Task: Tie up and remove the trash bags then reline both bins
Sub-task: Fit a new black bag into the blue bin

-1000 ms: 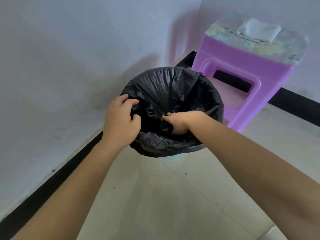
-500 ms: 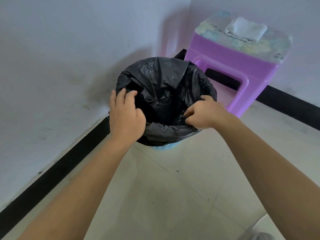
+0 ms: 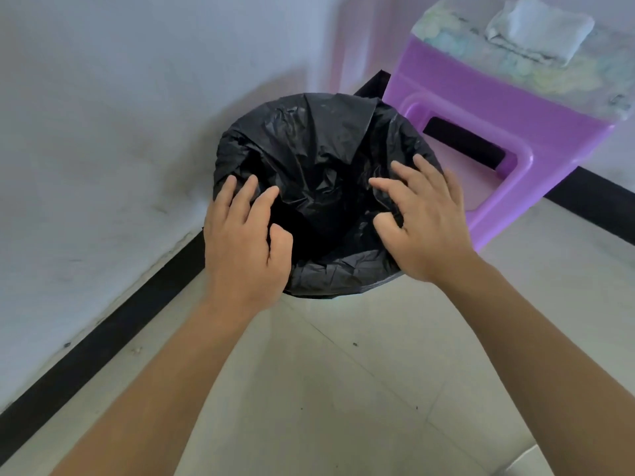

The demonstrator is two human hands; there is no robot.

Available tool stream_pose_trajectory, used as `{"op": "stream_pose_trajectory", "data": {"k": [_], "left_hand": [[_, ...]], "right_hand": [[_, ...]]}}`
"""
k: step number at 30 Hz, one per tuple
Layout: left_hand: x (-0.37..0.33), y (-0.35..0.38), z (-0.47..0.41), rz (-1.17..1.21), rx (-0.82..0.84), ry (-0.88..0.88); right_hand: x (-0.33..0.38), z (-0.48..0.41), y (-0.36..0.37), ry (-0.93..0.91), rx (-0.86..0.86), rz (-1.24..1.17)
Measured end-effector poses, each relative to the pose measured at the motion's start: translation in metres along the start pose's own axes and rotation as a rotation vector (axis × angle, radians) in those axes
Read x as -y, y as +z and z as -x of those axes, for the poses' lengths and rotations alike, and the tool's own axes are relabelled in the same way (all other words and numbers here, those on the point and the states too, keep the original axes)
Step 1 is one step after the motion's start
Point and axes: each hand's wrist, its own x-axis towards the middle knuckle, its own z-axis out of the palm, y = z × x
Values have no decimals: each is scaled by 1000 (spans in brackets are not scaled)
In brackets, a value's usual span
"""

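Observation:
A black trash bag lines a round bin in the corner of the room; the bag covers the rim and hides the bin itself. My left hand rests flat on the bag at the bin's left rim, fingers spread and straight. My right hand lies on the bag at the right rim with fingers spread and slightly bent, gripping nothing. The inside of the bag is dark and I cannot see what it holds.
A purple plastic stool stands just right of the bin, with a folded white cloth on its patterned top. White walls with a black skirting meet behind the bin. Pale floor tiles stretch toward me.
Both hands have let go of the bag's edge and opened: half a second ago they pinched the plastic, now the fingers lie spread on the rim. The bag's mouth is pressed wider.

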Motion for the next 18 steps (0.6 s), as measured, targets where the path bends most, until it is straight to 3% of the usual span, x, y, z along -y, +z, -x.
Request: {"op": "stream_pose_trajectory", "data": {"k": [5, 9, 14, 18], "left_hand": [[-23, -34, -5, -302, 66, -26], [-59, -108, -32, -319, -7, 37], [-125, -243, -88, -373, 3, 132], [-200, -374, -145, -355, -94, 234]], "right_hand": [[20, 0, -35, 45, 14, 186], [47, -8, -107, 62, -53, 108], [84, -38, -253, 59, -28, 100], [120, -72, -407, 37, -114, 70]]}}
